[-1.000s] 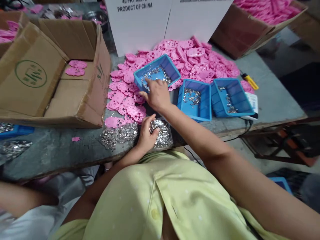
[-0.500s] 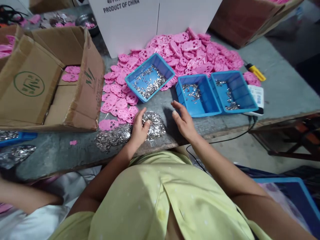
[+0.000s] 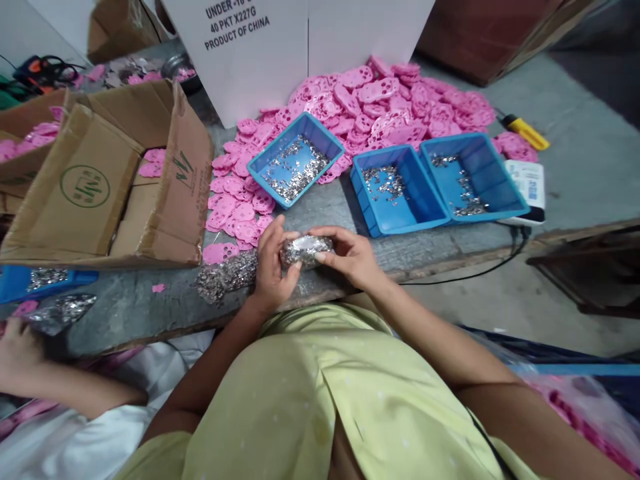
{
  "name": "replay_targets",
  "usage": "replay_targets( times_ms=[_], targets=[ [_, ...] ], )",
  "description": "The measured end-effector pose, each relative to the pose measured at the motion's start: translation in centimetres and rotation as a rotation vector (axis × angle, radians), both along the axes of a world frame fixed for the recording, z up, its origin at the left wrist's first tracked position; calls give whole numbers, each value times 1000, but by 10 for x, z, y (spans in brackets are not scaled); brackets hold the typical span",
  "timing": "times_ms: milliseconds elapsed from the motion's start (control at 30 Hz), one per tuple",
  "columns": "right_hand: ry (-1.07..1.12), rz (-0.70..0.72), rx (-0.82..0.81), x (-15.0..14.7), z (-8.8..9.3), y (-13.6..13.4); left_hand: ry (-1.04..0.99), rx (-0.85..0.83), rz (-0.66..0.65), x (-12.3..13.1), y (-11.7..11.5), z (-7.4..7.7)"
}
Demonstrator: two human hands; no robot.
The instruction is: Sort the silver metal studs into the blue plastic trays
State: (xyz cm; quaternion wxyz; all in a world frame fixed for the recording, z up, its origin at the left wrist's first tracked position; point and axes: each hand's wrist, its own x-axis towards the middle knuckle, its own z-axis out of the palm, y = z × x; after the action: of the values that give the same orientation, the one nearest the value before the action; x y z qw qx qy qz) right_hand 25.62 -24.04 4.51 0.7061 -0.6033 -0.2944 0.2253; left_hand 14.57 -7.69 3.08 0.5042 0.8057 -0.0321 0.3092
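Observation:
Between my two hands, near the front edge of the table, is a clear plastic bag of small shiny metal parts. My left hand grips its left end, with the thumb at the front. My right hand is closed on the right end, thumb in front and fingers over the top. Left of my left hand, another bag of metal parts lies on the table. Just beyond my hands, a blue tray holds loose metal pieces and rests partly on flat pink plastic pieces.
Two more blue trays with metal bits stand at the right, beside a white device and a yellow cutter. An open cardboard box stands left. A white carton is behind. A co-worker's hand is at lower left.
My right hand has moved left from open air onto the bag and closed on it. The bag now looks narrower and rolled. The view has shifted slightly, and the co-worker's hand has come into view.

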Motion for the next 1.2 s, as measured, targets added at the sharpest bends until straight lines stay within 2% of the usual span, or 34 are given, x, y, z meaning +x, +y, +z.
replay_targets(
  times_ms=[67,133,233,333,433,567,667,767,867,1033,1200],
  targets=[
    [-112,-52,65,-1,6,-2,33,32,6,-2,-1,-1],
    [-174,-56,73,-1,4,-5,128,14,-8,-2,-3,-6],
    [-124,-85,36,-1,-6,-9,236,-85,-19,-1,-7,-13],
    [-102,-93,-2,2,-9,-11,250,-149,0,0,-11,-17],
    [-244,-53,-31,9,2,-9,221,-155,-12,1,-10,-15],
    [-588,-9,-174,17,22,-3,184,-79,-40,2,-7,-7],
    [-734,-48,-238,17,29,2,203,-11,-27,7,-8,1],
    [-713,-160,-229,12,29,7,194,-23,32,15,-10,5],
    [-672,-225,-175,11,33,11,184,-124,93,19,-15,7],
    [-623,-352,-176,24,40,13,267,-248,105,23,-20,4],
    [-553,-220,-239,29,24,6,342,-464,220,39,-15,-5]
  ],
)
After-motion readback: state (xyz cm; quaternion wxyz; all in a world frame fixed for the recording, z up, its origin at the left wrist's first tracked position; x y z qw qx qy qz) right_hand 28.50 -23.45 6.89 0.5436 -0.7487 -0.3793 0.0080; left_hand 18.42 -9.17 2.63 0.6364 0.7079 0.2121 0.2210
